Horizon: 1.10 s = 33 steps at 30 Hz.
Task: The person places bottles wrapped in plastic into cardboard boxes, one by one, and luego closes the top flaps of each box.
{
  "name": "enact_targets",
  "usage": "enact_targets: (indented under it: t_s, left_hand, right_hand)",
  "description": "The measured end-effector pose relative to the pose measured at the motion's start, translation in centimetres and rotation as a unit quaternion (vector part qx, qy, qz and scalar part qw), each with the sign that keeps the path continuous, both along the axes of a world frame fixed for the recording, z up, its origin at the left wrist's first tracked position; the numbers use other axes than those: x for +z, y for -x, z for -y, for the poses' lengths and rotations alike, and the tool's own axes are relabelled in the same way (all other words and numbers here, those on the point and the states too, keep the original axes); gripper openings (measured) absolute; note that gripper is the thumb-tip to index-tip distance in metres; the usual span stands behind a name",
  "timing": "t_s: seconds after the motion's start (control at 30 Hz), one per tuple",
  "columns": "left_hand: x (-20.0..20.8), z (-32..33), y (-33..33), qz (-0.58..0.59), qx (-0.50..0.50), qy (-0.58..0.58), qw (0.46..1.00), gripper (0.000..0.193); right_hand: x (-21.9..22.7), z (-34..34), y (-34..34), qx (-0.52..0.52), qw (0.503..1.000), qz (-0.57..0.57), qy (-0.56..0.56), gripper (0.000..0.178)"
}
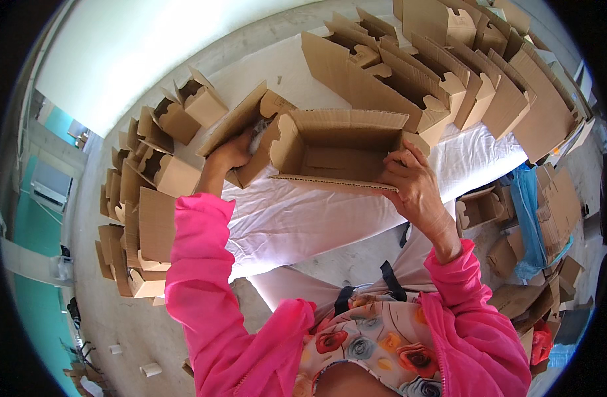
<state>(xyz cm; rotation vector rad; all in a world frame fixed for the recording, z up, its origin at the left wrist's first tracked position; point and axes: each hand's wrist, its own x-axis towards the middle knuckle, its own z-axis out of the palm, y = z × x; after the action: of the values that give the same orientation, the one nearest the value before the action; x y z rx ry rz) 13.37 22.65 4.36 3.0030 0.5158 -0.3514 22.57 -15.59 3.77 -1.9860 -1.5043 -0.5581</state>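
Note:
An open cardboard box (336, 157), unlined and with its long flaps raised, is tilted toward me above the white-covered table. My right hand (413, 177) is closed around its right end, fingers over the edge. Just left of it stands a second open cardboard box (244, 119). My left hand (232, 153) reaches into that second box, with its fingers mostly hidden by the cardboard. Some clear, shiny material (258, 127) shows beside the fingers; I cannot make out what it is or whether the hand grips it.
Several open cardboard boxes (449, 73) stand in a packed row at the back right. More small boxes (174, 119) cluster on the left. The white cloth (290, 225) covers the table. Blue plastic (528, 218) and loose cardboard (558, 205) lie at the right.

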Motion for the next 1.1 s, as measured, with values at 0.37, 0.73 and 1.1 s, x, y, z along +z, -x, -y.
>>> enact_targets:
  t_s: [0.37, 0.73, 1.1]
  left_hand:
    - [1.7, -0.2, 1.2, 0.291, -0.028, 0.047, 0.955, 0.081]
    - [2.4, 0.4, 5.5, 0.411, 0.227, 0.549, 0.691, 0.055]
    - [2.7, 4.3, 7.5, 0.411, 0.092, 0.243, 0.874, 0.041]
  right_hand:
    - [1.5, -0.5, 0.5, -0.008, 0.998, -0.021, -0.050, 0.044]
    - [0.3, -16.1, 11.3, 0.142, 0.948, -0.265, -0.102, 0.092]
    - [-1.1, -22.5, 8.0, 0.312, 0.315, -0.886, -0.136, 0.102]
